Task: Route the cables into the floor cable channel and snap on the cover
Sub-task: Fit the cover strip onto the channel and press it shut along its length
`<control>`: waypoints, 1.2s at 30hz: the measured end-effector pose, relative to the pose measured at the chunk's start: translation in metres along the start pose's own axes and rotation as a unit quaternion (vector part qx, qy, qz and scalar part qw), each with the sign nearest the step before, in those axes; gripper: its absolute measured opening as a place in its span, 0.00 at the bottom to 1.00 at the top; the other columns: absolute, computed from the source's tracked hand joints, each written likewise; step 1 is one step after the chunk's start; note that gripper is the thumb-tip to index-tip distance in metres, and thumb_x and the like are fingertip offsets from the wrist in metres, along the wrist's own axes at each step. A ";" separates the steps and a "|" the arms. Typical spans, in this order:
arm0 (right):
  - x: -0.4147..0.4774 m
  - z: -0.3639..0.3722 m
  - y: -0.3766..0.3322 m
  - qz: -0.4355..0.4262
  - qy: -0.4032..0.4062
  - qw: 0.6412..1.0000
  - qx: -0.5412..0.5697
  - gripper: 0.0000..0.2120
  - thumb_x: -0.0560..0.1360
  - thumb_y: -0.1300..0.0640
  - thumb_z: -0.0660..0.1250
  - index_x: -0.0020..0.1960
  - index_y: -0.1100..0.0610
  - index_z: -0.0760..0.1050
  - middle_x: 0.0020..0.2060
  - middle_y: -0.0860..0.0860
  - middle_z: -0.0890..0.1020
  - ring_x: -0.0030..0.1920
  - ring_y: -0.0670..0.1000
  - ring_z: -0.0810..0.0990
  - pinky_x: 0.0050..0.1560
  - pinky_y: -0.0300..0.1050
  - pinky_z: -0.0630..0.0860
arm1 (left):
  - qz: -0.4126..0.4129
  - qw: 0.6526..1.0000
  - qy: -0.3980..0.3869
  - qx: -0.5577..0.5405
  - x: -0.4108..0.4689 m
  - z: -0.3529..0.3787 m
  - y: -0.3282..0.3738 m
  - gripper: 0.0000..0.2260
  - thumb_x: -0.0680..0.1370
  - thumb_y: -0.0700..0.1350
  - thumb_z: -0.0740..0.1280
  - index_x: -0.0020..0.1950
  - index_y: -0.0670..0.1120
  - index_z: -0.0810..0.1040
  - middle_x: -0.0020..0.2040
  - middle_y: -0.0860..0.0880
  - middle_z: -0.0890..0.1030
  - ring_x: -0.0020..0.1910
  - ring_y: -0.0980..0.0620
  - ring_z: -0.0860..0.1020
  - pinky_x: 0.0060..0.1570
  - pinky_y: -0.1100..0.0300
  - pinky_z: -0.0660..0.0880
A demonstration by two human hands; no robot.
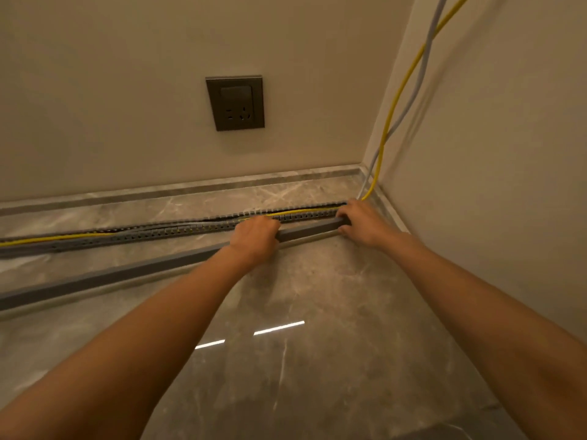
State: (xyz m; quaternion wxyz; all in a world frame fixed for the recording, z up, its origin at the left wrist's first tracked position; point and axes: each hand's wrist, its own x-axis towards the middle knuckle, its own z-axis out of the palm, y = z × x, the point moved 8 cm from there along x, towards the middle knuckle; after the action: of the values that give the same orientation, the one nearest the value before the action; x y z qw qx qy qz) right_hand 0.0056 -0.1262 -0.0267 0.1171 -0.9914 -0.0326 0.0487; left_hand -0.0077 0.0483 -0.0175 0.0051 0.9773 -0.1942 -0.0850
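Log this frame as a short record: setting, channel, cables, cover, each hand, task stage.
setting: marble floor in a room corner, wall socket above
channel: slotted grey cable channel along the wall, open
cables: yellow cable and grey cable drop down the corner; yellow lies in the channel
cover: grey cover beside the channel, not snapped on
left hand: gripping cover
right hand: gripping cover's end
stage: cover pending

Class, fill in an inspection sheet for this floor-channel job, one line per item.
Surface: marble floor, glossy.
Job's things: slotted channel along the wall, open; grey cover beside it, not yet on.
Clutter: nothing seen.
Grippers: left hand and right hand both grip the cover near its right end.
Cables: yellow cable and grey cable drop down the corner; yellow lies in the channel.
Surroundings: wall socket, unused.
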 end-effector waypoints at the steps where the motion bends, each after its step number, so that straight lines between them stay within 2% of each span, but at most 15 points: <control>1: 0.003 -0.001 -0.002 0.002 0.005 1.000 0.004 0.14 0.73 0.59 0.67 0.56 0.64 0.75 0.58 0.63 0.74 0.60 0.61 0.72 0.60 0.48 0.68 | -0.010 1.000 0.001 0.005 0.001 -0.001 -0.006 0.11 0.79 0.43 0.61 0.59 0.41 0.75 0.61 0.39 0.77 0.61 0.40 0.75 0.56 0.48 0.73; 5: 0.014 -0.001 -0.011 0.008 0.010 1.000 0.002 0.13 0.73 0.58 0.66 0.55 0.64 0.76 0.57 0.63 0.77 0.59 0.61 0.75 0.58 0.50 0.71 | -0.030 0.999 0.014 0.034 0.007 -0.005 -0.023 0.13 0.80 0.43 0.59 0.61 0.40 0.74 0.61 0.39 0.77 0.61 0.41 0.74 0.58 0.49 0.72; 11: 0.024 -0.005 -0.007 0.037 -0.003 0.999 -0.039 0.12 0.75 0.56 0.65 0.55 0.60 0.75 0.57 0.60 0.80 0.59 0.60 0.76 0.56 0.50 0.71 | -0.036 0.999 -0.005 -0.019 0.026 -0.003 -0.025 0.13 0.80 0.44 0.59 0.62 0.39 0.69 0.61 0.38 0.75 0.60 0.39 0.75 0.57 0.48 0.72; 15: 0.024 -0.005 -0.002 0.032 0.010 0.998 -0.044 0.12 0.74 0.55 0.66 0.54 0.60 0.74 0.54 0.61 0.79 0.59 0.60 0.73 0.54 0.51 0.69 | -0.011 0.999 -0.007 -0.030 0.040 -0.004 -0.009 0.18 0.78 0.46 0.64 0.64 0.39 0.66 0.63 0.39 0.72 0.61 0.39 0.73 0.58 0.49 0.72; 19: 0.027 -0.002 0.002 0.019 0.006 1.000 0.011 0.07 0.72 0.58 0.68 0.47 0.59 0.72 0.53 0.61 0.77 0.57 0.59 0.73 0.52 0.50 0.70 | 0.060 0.997 0.016 -0.034 0.055 -0.007 0.018 0.21 0.77 0.44 0.66 0.67 0.41 0.64 0.65 0.41 0.68 0.63 0.42 0.70 0.60 0.49 0.70; 23: 0.027 -0.006 -0.002 -0.013 0.029 0.999 -0.005 0.07 0.71 0.58 0.69 0.44 0.57 0.71 0.56 0.58 0.72 0.58 0.58 0.71 0.56 0.50 0.68 | 0.089 0.996 0.012 0.009 0.064 -0.002 0.035 0.18 0.78 0.43 0.63 0.67 0.42 0.67 0.65 0.42 0.71 0.64 0.43 0.70 0.61 0.51 0.68; 26: 0.030 -0.007 -0.001 -0.013 0.015 0.999 -0.028 0.07 0.71 0.57 0.69 0.45 0.57 0.71 0.56 0.57 0.74 0.57 0.57 0.73 0.54 0.48 0.68 | 0.087 0.995 0.035 0.015 0.066 -0.005 0.036 0.17 0.78 0.41 0.63 0.66 0.41 0.67 0.65 0.42 0.72 0.63 0.42 0.71 0.60 0.51 0.68; 29: 0.038 -0.006 0.005 0.006 -0.003 1.000 0.001 0.06 0.71 0.57 0.69 0.44 0.57 0.72 0.53 0.58 0.80 0.54 0.58 0.76 0.52 0.48 0.70 | 0.102 0.993 0.053 0.023 0.063 -0.006 0.038 0.13 0.79 0.39 0.60 0.63 0.40 0.69 0.62 0.40 0.73 0.60 0.41 0.72 0.55 0.51 0.69; 32: 0.043 -0.002 0.008 0.009 -0.021 1.000 -0.008 0.08 0.73 0.57 0.68 0.49 0.60 0.73 0.54 0.59 0.80 0.56 0.59 0.75 0.52 0.48 0.70 | 0.107 0.992 0.058 0.036 0.064 -0.004 0.041 0.11 0.79 0.38 0.59 0.61 0.39 0.69 0.61 0.40 0.72 0.58 0.41 0.72 0.54 0.52 0.70; 36: 0.045 -0.001 0.008 0.002 -0.053 0.999 -0.010 0.08 0.74 0.57 0.67 0.45 0.55 0.66 0.55 0.59 0.78 0.57 0.59 0.74 0.49 0.46 0.68 | 0.112 0.991 0.047 0.048 0.068 -0.005 0.044 0.12 0.79 0.37 0.60 0.61 0.37 0.69 0.61 0.39 0.72 0.58 0.41 0.71 0.55 0.53 0.70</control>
State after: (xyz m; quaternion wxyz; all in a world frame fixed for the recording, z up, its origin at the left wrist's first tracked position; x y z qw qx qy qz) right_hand 0.0511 -0.1305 -0.0313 0.1055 -0.9885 -0.0372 0.1014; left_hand 0.0381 -0.0178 -0.0221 -0.0235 0.9513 -0.3061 -0.0282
